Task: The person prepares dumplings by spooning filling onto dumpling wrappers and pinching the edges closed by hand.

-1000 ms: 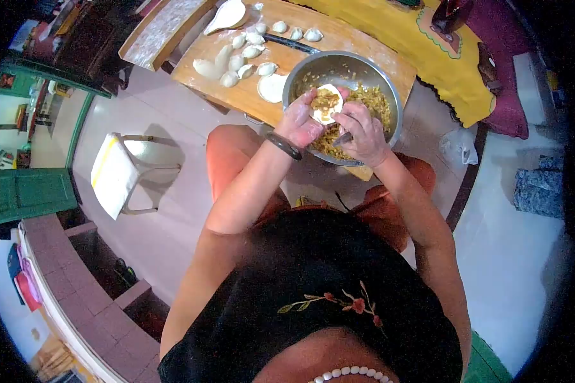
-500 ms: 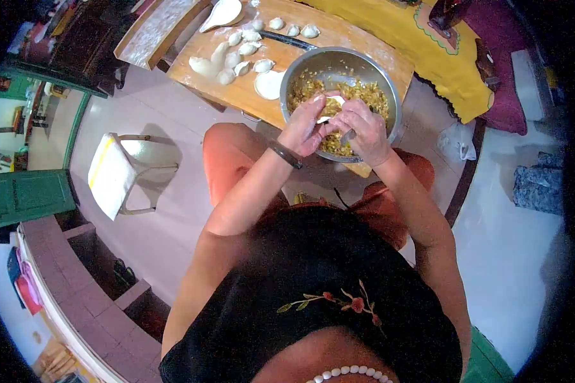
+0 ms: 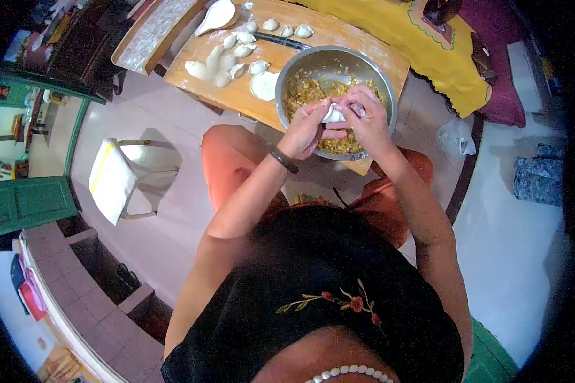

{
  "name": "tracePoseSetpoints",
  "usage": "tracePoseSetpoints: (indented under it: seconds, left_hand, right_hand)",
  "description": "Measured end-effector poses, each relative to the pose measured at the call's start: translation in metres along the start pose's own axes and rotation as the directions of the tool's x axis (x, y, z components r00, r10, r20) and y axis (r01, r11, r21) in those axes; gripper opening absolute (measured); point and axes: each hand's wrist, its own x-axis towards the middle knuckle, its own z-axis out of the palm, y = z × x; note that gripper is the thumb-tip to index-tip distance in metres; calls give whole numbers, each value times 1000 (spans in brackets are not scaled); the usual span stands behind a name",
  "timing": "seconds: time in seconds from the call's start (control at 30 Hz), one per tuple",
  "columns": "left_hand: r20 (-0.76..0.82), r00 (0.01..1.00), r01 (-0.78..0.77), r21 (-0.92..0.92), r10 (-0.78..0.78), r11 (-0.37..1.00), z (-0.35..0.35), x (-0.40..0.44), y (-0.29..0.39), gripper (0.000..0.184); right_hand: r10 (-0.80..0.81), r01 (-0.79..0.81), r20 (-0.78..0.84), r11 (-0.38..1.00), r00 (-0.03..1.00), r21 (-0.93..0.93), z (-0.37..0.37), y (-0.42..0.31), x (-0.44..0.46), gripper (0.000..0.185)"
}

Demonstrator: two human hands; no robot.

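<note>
Over the steel bowl (image 3: 329,59), both hands pinch a small white dumpling (image 3: 333,114) between their fingertips. My left hand (image 3: 302,131) closes on its left side, with a dark bracelet at the wrist. On the other side, my right hand (image 3: 369,121) presses the dough edge with bent fingers. Chopped filling (image 3: 305,88) lies in the bowl below. Left of the bowl rest round flat wrappers (image 3: 264,85), and several folded dumplings (image 3: 259,67) sit beyond them. Pale dough pieces (image 3: 201,70) lie farther left. A black bar (image 3: 281,41) extends from behind the bowl.
The bowl stands on a wooden table (image 3: 345,27) by my knees. A floury wooden board (image 3: 150,38) is at the upper left. Yellow cloth (image 3: 390,25) drapes the far right. A stool (image 3: 112,179) stands left, and a plastic bag (image 3: 457,137) lies right.
The wrapper between my hands has gone from partly open to folded and gathered. My right hand has moved slightly up, its fingers now pinching the edge.
</note>
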Motion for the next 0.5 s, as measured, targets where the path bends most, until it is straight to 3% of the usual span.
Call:
tracePoseSetpoints:
  seconds: [0.13,0.23,0.4,0.5]
  left_hand:
    - [9,1000,-27,32,27,999,6,-3,1,36]
    - [80,995,-84,253,65,964,-1,0,-6,39]
    - [71,993,-109,239,95,965,-1,-1,-3,60]
    - [64,987,-159,300,147,940,1,0,2,73]
  right_hand:
    - [27,-26,15,999,1000,-29,-2,3,-1,12]
    - [126,-126,40,992,991,7,-4,0,-1,15]
    - [192,-198,50,970,980,142,-2,3,0,19]
    - [184,-207,156,968,970,143,-4,15,1,17]
